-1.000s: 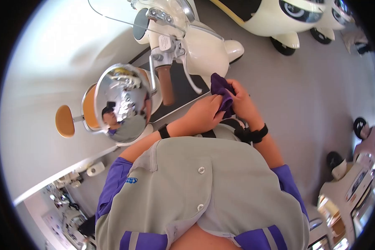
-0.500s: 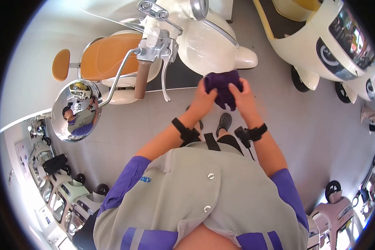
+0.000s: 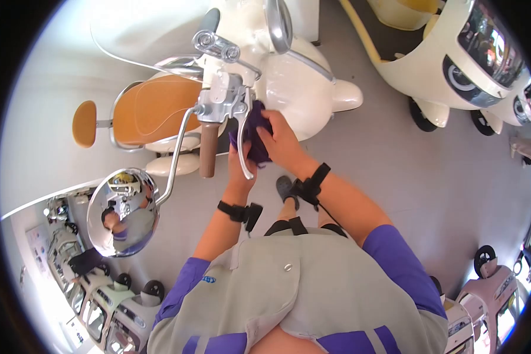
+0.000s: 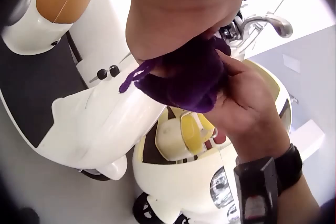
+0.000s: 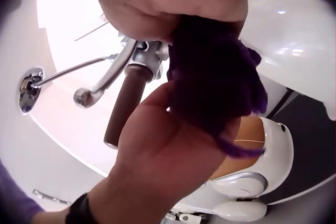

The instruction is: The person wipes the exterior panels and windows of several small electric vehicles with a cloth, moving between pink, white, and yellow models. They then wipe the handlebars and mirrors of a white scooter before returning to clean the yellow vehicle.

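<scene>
A folded dark purple cloth (image 3: 257,138) is held between both hands, beside the scooter's silver brake lever (image 3: 242,150). My left hand (image 3: 240,171) grips its lower left side, partly hidden behind the lever in the head view. From the right, my right hand (image 3: 287,146) grips the cloth with the thumb over it. In the right wrist view the cloth (image 5: 210,77) fills the space between the two palms, and a thin purple strip hangs off it. The brown handlebar grip (image 3: 208,150) is just left of the left hand.
The cream scooter's round chrome mirror (image 3: 124,212) stands out at left on a curved stem. Behind it are an orange seat (image 3: 156,109) and backrest pad (image 3: 85,124). Another cream vehicle (image 3: 419,65) stands at upper right. More small vehicles line the lower left and lower right.
Both hands carried the cloth leftward, from right of the scooter's front to beside the brake lever. The cloth was spread between the hands half a second ago and is now bunched narrower.
</scene>
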The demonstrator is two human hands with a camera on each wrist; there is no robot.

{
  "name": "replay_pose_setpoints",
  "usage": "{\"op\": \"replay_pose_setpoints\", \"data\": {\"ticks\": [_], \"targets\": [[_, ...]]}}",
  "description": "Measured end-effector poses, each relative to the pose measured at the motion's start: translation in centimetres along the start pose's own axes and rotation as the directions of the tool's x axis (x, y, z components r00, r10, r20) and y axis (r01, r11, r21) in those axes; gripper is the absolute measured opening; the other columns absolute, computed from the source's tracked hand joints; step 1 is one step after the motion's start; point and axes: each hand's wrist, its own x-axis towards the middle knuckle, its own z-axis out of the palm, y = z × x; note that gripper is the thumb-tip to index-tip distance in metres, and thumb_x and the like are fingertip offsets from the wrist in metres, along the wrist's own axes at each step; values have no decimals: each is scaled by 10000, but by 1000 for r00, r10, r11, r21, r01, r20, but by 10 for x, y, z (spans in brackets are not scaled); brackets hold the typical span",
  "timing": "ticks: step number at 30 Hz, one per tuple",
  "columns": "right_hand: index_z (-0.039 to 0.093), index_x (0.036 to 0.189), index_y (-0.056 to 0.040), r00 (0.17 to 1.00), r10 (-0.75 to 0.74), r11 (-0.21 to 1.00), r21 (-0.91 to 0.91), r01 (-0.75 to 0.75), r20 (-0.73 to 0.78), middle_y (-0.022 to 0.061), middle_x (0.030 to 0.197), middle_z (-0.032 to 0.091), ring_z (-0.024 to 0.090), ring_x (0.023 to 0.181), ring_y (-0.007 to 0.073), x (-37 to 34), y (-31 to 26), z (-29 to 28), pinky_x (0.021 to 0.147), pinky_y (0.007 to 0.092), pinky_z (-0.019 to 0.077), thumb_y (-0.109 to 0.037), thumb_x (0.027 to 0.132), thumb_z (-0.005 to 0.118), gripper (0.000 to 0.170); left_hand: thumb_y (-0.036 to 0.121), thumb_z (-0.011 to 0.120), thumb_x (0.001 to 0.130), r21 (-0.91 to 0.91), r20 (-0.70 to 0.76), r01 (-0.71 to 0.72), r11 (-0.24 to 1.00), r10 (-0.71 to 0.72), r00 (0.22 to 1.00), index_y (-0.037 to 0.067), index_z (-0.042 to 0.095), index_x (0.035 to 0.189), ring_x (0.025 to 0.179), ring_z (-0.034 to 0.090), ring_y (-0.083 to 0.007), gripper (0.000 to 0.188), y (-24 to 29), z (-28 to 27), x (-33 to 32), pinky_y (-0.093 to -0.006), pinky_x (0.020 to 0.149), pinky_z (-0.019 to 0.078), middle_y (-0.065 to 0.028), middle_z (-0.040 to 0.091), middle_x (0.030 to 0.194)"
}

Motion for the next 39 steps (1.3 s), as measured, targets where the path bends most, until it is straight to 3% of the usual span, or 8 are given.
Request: {"op": "replay_pose_setpoints", "data": {"ticks": [8,14,17,18,22,28,32,39], "targets": [[570,1165,26,863,453,891,77,-448,-222,216,1121,604,616,1018,324,-22,17,-58,898,393,487,-190,827,728,431,37,528,969,-29,168,233,972,-225,960,19,562,1228,1017,606,-115,262,-14,30,12,-255,894,484,-48,647,1132],[517,1253,16,986,35,977,-204,-69,-165,239,1287,515,502,1194,387,18,17,-53,1024,420,413,-132,828,694,483,72,523,982,192,4,-90,977,91,996,-7,561,1255,1007,588,-106,287,-4,38,32,-252,889,463,-25,652,1096],[449,1359,-12,975,-207,905,-395,159,-82,238,1414,410,402,1290,433,46,50,-17,1094,471,344,-123,841,665,573,77,539,983,430,-149,-40,902,114,982,-23,582,1217,970,605,-133,258,-15,14,55,-275,877,481,-42,656,1125],[371,1450,-54,986,-165,855,-496,152,18,238,1505,311,312,1368,457,49,59,-8,1129,521,288,-166,856,660,669,106,557,983,458,-262,140,878,-17,965,-26,592,1229,933,607,-131,282,-7,22,56,-281,851,482,-38,670,1095],[301,1505,-97,987,-148,825,-542,160,66,255,1554,224,228,1411,492,39,84,-8,1129,585,260,-229,864,665,750,240,590,968,808,-136,-95,581,342,930,-62,670,947,651,601,-185,313,-27,29,67,-357,647,474,-135,669,726],[291,1503,-47,977,-206,847,-511,147,-61,263,1554,219,210,1410,518,72,82,1,1097,649,240,-323,883,638,762,214,560,986,865,29,-290,409,536,843,-56,632,1105,882,656,-343,303,-29,26,90,-405,771,490,-260,669,1032],[277,1498,-11,989,-144,852,-509,120,-8,271,1558,205,202,1411,523,100,84,-10,1096,658,220,-389,920,575,752,167,475,1016,846,-69,-84,526,264,962,-59,508,1275,1010,599,-433,345,-47,14,121,-453,852,475,-280,606,1174],[269,1493,15,989,-52,894,-448,-15,-136,292,1556,188,174,1411,545,49,110,-7,1094,666,215,-303,932,551,703,117,472,980,915,274,-394,79,596,755,-108,462,1310,1281,403,-505,399,-50,56,97,-504,1099,282,-355,444,1366]]}}
